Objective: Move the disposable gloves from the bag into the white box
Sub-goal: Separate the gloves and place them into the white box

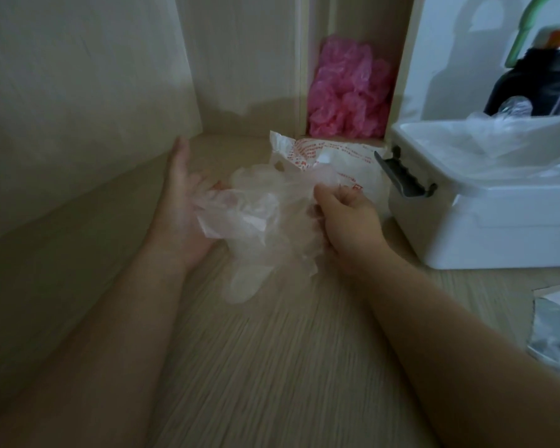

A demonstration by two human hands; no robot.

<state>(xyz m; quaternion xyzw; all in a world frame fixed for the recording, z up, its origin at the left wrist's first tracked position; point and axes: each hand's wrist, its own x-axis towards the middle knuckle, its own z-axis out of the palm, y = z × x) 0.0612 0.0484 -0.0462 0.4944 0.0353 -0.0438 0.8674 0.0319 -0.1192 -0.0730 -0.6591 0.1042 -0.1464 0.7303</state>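
Crumpled, translucent, whitish disposable gloves [256, 227]

thin clear plastic gloves [256, 218], matt woodgrain tabletop [272, 350], glossy plastic box [485, 227]

Head camera looks forward and down, close over the wooden surface [272, 367].
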